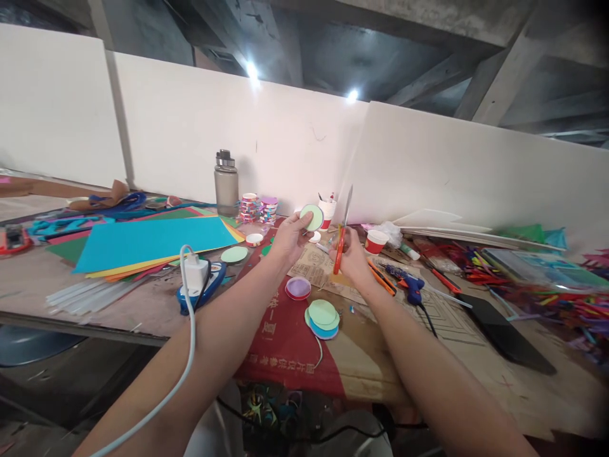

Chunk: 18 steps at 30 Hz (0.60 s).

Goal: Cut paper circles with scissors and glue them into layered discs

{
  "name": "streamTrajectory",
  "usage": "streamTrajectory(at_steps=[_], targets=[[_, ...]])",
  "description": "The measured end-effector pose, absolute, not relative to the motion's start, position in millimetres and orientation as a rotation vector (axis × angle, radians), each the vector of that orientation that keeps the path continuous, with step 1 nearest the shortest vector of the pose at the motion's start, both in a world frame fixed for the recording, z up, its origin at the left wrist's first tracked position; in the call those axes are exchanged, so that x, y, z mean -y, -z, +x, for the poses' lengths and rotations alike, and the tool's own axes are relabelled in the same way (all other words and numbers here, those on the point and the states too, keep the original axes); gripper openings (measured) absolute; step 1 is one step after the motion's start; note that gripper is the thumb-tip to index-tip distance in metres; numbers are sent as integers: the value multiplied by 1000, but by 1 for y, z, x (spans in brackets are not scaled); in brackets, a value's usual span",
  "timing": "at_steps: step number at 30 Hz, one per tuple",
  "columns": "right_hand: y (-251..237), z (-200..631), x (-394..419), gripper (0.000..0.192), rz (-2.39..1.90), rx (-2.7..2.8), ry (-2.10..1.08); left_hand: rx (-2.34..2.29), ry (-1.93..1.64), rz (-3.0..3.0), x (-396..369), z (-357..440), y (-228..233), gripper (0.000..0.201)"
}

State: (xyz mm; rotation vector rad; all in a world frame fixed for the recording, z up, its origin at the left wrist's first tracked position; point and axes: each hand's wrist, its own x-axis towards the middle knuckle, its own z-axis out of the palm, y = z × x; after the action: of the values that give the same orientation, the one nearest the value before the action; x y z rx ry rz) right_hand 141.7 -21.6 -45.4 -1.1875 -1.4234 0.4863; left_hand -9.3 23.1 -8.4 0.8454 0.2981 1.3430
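"Before parts are checked, what occupies the table (28, 297)?"

"Coloured paper sheets (152, 241) lie piled at the left; the blue top sheet shows no cut-outs, so stock appears ample."

"State the grip."

"Right hand (353, 254): fingers closed about the handles of the scissors (342, 236), tips upward; whether the blades are parted, cannot tell; left hand (289, 236): thumb and fingers pinched together, holding one small piece."

"Which parts are done?"

"Two banded stacks (249, 208) (269, 210) at the rear look assembled; the disc pile (322, 312), nearer the body, looks cut but loose; joining presumably remains."

"And the held piece?"

"Pale green disc (311, 218), raised left of the scissors and apart from the blades; its outline is already round; trimming, by judgement, is at or near completion."
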Motion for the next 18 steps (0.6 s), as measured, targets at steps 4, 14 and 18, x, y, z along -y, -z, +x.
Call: streamTrajectory(at_steps=[4,14,18], targets=[[35,128,33,56,-1007,1343,-606,-303,-1383,820,-25,-8,11,33],[22,114,54,58,-988,1382,-711,-324,-1452,736,-20,-8,3,21],[26,117,51,54,-1048,1459,-761,-324,-1454,707,-17,-7,1,23]])
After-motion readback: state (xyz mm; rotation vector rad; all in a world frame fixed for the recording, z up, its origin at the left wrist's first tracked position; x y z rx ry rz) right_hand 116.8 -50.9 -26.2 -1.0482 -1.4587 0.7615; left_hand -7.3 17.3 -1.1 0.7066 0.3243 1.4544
